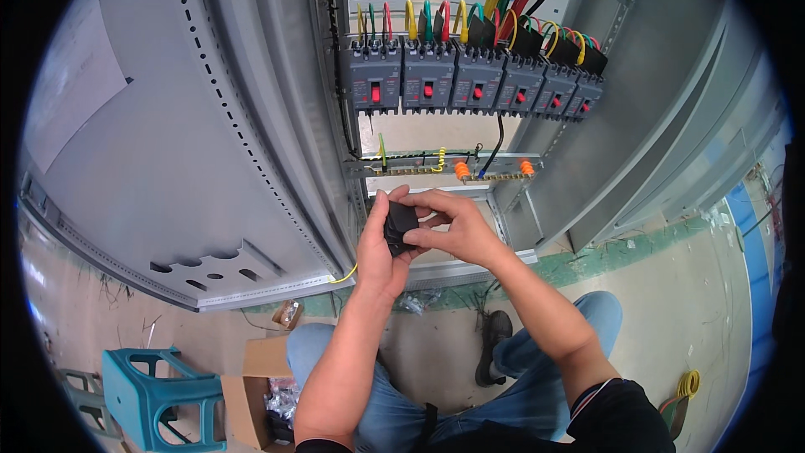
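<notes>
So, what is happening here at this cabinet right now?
A seated person holds a small black plastic block in both hands, just in front of an open grey metal electrical cabinet. The left hand cups it from below and the right hand grips it from the side. Above the hands, a row of dark grey circuit breakers with red switches sits wired with coloured cables. A teal plastic stool and an open cardboard box stand on the floor at the left.

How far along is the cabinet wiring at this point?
Done: six breakers sit in a row, coloured wires looped into their tops. In hand: both hands, left and right, hold a small black part below the terminal bar. Left: the breakers' lower terminals look mostly unwired; only one black wire drops down.
</notes>
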A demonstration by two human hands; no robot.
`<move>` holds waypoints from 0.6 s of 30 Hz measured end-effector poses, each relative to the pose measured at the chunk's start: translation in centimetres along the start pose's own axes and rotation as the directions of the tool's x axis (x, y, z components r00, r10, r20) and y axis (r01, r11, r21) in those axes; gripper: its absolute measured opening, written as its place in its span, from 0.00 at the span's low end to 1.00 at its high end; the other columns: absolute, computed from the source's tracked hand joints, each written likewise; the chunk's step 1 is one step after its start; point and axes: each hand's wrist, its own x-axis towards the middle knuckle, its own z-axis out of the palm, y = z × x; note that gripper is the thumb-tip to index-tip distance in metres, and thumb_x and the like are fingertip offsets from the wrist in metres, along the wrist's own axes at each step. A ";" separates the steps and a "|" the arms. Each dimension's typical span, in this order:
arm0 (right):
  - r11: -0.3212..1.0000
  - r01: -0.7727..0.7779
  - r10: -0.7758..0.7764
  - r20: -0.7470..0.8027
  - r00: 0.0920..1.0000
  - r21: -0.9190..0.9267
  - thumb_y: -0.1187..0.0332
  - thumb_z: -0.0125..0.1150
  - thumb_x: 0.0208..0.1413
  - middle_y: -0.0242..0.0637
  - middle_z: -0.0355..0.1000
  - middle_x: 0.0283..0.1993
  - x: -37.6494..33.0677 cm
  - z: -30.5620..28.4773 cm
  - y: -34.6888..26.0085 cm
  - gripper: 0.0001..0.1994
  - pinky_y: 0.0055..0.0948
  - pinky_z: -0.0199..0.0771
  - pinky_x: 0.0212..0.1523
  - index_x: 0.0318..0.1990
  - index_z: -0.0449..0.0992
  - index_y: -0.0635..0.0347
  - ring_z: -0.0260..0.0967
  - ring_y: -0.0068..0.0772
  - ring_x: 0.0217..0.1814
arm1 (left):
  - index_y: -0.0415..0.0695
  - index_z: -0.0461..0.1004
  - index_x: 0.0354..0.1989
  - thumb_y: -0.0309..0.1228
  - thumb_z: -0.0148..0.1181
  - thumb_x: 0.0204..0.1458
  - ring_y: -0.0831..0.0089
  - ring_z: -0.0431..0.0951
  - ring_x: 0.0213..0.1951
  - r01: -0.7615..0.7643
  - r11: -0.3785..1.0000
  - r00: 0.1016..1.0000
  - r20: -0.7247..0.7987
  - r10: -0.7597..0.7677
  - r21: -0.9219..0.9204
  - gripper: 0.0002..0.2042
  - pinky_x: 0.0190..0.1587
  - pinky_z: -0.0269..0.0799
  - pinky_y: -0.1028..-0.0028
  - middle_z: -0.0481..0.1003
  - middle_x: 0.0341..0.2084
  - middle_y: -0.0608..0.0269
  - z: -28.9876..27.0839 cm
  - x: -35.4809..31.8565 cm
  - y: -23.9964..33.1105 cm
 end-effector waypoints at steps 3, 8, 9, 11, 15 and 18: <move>0.970 -0.038 0.058 -0.078 0.995 0.239 0.66 0.66 0.65 0.38 0.76 0.51 -0.4 0.0 0.8 0.16 0.28 0.80 0.50 0.54 0.79 0.68 0.77 0.27 0.50 | 0.48 0.70 0.64 0.56 0.49 0.68 0.71 0.80 0.40 0.026 1.000 1.000 0.007 -0.026 0.015 0.27 0.39 0.77 0.67 0.81 0.42 0.56 0.3 0.0 -0.2; 0.985 0.009 0.059 -0.381 0.923 0.175 0.61 0.53 0.74 0.26 0.73 0.30 0.1 0.6 1.8 0.15 0.20 0.69 0.31 0.42 0.78 0.64 0.69 0.15 0.32 | 0.46 0.73 0.57 0.50 0.52 0.67 0.73 0.79 0.34 0.026 0.994 1.000 0.011 -0.028 0.106 0.21 0.33 0.75 0.70 0.81 0.39 0.55 -0.2 0.2 -0.5; 0.978 -0.006 0.086 -0.379 0.921 0.208 0.61 0.53 0.74 0.26 0.73 0.30 0.1 0.4 2.2 0.14 0.19 0.67 0.30 0.43 0.78 0.64 0.68 0.14 0.31 | 0.46 0.73 0.55 0.49 0.52 0.66 0.73 0.78 0.33 0.024 0.988 1.000 -0.001 -0.024 0.153 0.20 0.32 0.74 0.71 0.81 0.39 0.55 -0.3 0.3 -0.5; 0.960 -0.037 0.141 -0.368 0.919 0.276 0.62 0.55 0.73 0.26 0.73 0.30 0.0 0.2 2.4 0.12 0.17 0.65 0.27 0.44 0.78 0.62 0.67 0.13 0.29 | 0.44 0.76 0.51 0.41 0.60 0.63 0.78 0.75 0.31 -0.020 0.982 0.999 -0.031 0.026 0.190 0.15 0.29 0.71 0.74 0.79 0.36 0.61 -0.4 0.3 -0.6; 0.942 -0.026 0.152 -0.357 0.922 0.334 0.67 0.58 0.71 0.25 0.72 0.28 0.0 1.2 1.5 0.09 0.17 0.64 0.25 0.49 0.76 0.62 0.67 0.12 0.27 | 0.44 0.80 0.42 0.33 0.68 0.57 0.83 0.70 0.28 -0.083 0.955 0.994 -0.041 0.099 0.284 0.09 0.27 0.67 0.76 0.73 0.29 0.73 -0.6 0.2 -0.7; 0.940 -0.015 0.133 -0.328 0.935 0.340 0.71 0.61 0.68 0.26 0.72 0.30 0.0 1.4 1.1 0.12 0.17 0.65 0.25 0.56 0.74 0.64 0.68 0.13 0.27 | 0.47 0.78 0.38 0.34 0.68 0.58 0.83 0.71 0.29 -0.109 0.934 0.992 -0.029 0.126 0.341 0.06 0.28 0.68 0.76 0.72 0.27 0.75 -1.3 0.5 -0.7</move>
